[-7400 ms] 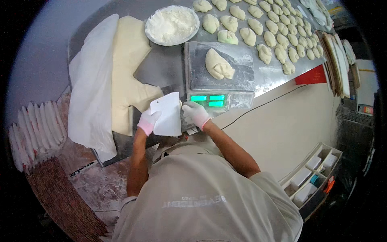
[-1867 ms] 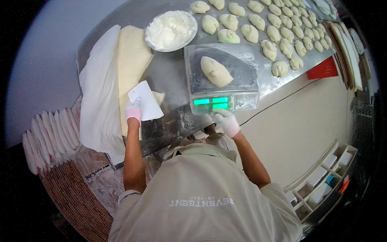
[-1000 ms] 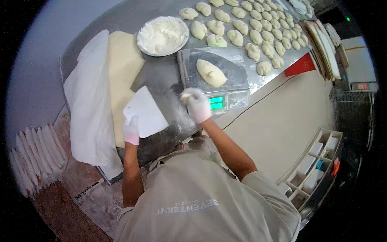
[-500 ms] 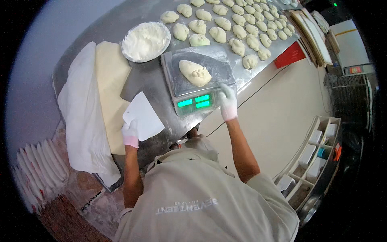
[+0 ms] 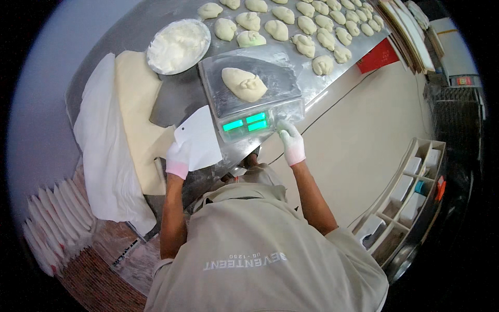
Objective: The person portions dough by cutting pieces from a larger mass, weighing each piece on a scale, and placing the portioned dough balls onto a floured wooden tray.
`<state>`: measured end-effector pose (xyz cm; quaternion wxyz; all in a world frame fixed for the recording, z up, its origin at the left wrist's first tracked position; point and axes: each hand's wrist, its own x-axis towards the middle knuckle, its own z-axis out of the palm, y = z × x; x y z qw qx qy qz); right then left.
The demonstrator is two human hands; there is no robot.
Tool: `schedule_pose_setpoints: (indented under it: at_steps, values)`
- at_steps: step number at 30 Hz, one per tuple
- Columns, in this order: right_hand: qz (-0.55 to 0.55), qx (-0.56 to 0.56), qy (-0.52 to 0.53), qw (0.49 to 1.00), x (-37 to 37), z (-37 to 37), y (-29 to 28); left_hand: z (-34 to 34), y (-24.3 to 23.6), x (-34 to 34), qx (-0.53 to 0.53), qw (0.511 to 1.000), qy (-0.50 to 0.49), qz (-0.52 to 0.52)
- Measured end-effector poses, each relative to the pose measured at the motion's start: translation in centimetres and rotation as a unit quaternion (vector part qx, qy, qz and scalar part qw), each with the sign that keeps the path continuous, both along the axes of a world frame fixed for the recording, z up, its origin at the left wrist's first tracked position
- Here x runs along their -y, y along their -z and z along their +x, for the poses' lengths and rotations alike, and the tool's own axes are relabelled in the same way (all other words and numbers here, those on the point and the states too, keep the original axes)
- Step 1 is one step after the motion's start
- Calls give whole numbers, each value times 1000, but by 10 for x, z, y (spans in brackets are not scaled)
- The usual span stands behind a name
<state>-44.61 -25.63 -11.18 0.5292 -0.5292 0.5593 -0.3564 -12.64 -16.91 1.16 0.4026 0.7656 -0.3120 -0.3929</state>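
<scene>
My left hand (image 5: 178,156), in a white glove, is closed on a white dough scraper (image 5: 200,138) held flat-side up. Beside it lies a long slab of dough (image 5: 135,119), whose right edge has a flap reaching up to the hand. My gloved right hand (image 5: 292,143) is at the front right corner of a digital scale (image 5: 291,112), fingers loosely bent and nothing seen in them; whether it touches the scale I cannot tell. One lump of dough (image 5: 244,84) rests on the scale's plate, above green lit displays.
A bowl of flour (image 5: 178,47) stands left of the scale. Many dough lumps (image 5: 306,25) lie in rows on the metal table (image 5: 179,99). White cloth (image 5: 106,151) covers the slab's left side. At right is a divided bin (image 5: 405,200); upright boards (image 5: 403,36) stand beyond.
My left hand and the scraper have moved right and up, and the dough's edge now has a flap and notch beside them. My right hand has drawn back toward me from the scale's edge.
</scene>
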Motion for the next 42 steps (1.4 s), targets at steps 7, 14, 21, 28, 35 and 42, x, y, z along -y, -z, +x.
schedule_pose_setpoints:
  at_steps: [7, 14, 21, 28, 35, 42]
  values:
    - [-12, 10, 4, 1000, 32, 18, -64, -46, -5, 61, 249, 924, 283, -64]
    - [38, 88, 16, 995, 50, 12, -47, -101, -22, 133, 147, 959, 241, 28]
    - [60, 76, -8, 995, 70, 12, -46, -111, -9, 172, 202, 924, 293, 137]
    - [132, 32, 18, 991, 66, 26, -32, -76, 44, 100, 140, 897, 416, -46]
    - [46, 21, -239, 970, -10, 126, -62, 43, 41, -47, -80, 994, -65, -33]
    - [-94, 15, -336, 937, -25, 187, -73, 70, -2, -109, -106, 953, -266, -96]
